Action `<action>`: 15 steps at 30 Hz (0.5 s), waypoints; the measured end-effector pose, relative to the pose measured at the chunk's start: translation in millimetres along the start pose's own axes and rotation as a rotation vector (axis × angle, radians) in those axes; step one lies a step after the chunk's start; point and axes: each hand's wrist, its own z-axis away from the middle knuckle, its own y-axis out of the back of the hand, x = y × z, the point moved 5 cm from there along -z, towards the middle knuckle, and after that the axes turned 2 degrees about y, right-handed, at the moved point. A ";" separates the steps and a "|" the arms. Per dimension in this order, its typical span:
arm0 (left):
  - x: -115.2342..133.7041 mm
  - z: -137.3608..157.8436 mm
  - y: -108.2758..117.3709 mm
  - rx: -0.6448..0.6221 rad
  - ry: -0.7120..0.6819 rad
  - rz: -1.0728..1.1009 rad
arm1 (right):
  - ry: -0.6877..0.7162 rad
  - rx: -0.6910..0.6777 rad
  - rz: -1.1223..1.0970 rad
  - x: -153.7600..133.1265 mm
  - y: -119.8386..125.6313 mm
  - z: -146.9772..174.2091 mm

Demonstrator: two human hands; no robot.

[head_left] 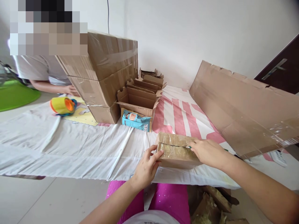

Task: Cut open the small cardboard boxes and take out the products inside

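A small taped cardboard box (175, 154) lies at the table's front edge, with a dark slit along the tape on its top. My left hand (147, 166) grips its left end, fingers on the top and side. Over the right end of the box, my right hand (206, 152) is closed on a small utility knife (190, 147). Only a bit of the knife's blade and green body shows at the slit; my fingers hide the rest. Behind the box, a blue snack packet (136, 120) leans against an open carton (137, 99).
Stacked taped cartons (109, 74) stand left of a row of open cartons. A large cardboard panel (243, 105) stands at right. Another person's hand (72, 90) rests beyond a yellow-orange toy (62, 105). Cardboard scraps (207, 207) lie on the floor below.
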 end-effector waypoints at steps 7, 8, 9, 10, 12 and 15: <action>2.3 0.2 2.8 0.012 -0.027 -0.065 | -0.175 -0.131 0.027 17.0 -4.8 19.8; 2.2 0.4 3.2 0.013 -0.028 -0.071 | -0.204 -0.150 0.030 21.6 -7.3 23.4; 2.0 0.5 3.5 0.011 -0.030 -0.074 | -0.225 -0.165 0.035 26.5 -10.4 27.2; 2.0 0.7 3.6 0.007 -0.031 -0.072 | -0.233 -0.173 0.035 31.5 -13.7 31.3; 2.6 1.1 3.6 -0.002 -0.030 -0.057 | -0.218 -0.154 -0.001 41.7 -20.0 40.0; 6.8 3.0 3.9 0.009 -0.027 -0.061 | -0.222 -0.076 -0.163 60.1 -29.9 53.1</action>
